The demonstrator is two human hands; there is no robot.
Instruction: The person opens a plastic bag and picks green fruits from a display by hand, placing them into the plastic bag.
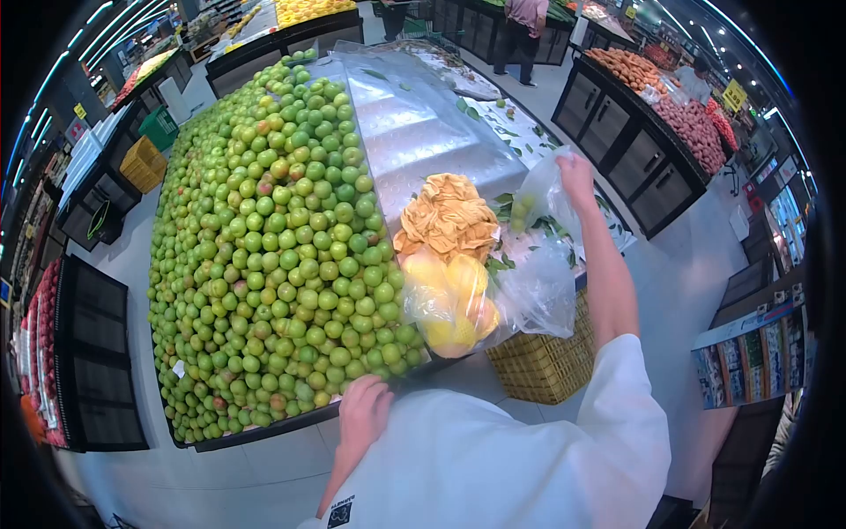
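My right hand is raised over the right side of the fruit stand, closed on the top of a clear plastic bag. A few small green fruits show through the lower part of this bag. At the stand's front edge, my left hand rests with loosely bent fingers beside the heaped green fruits; I see nothing held in it. Between my hands lies another clear bag with large yellow fruits in foam nets. Crumpled orange-tan wrapping sits just behind it.
Green leaves are scattered on the stand's right side, near plastic sheeting. A yellow crate stands below the front edge. Another produce stand is at the right, with carrots. A person stands in the far aisle.
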